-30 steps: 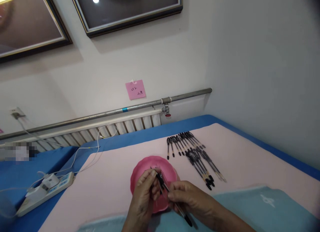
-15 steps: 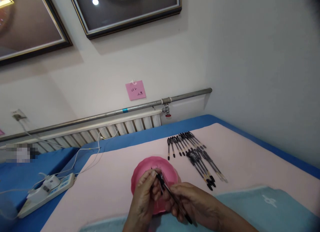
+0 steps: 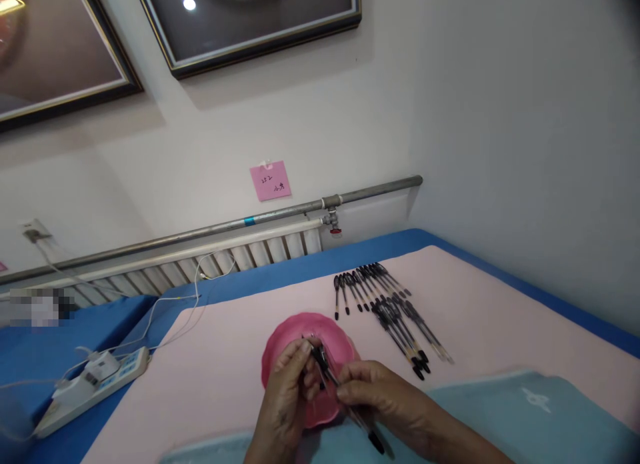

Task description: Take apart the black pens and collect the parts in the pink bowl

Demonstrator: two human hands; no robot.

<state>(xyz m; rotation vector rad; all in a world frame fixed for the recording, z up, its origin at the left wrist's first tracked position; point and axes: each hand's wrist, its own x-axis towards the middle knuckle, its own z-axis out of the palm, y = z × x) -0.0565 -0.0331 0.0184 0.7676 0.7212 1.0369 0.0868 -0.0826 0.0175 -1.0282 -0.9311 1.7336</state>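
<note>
Both my hands meet over a pink dish (image 3: 287, 334) on the pink table cover. My left hand (image 3: 287, 394) pinches the upper, capped end of a black pen (image 3: 370, 437). My right hand (image 3: 380, 401) is closed round the pen's barrel, and the pen's lower tip pokes out below it. Small parts lie in the dish behind my fingers, too small to name. A row of several black pens (image 3: 387, 307) lies on the cover to the right of the dish.
A white power strip (image 3: 95, 381) with cables lies at the left on the blue cloth. A radiator and a metal pipe (image 3: 280, 214) run along the wall behind the table. A light blue cloth (image 3: 540, 414) covers the near right.
My right hand has shifted slightly along the pen barrel and back. The left hand stays pinched on the pen's upper end. The pens on the table have not moved.
</note>
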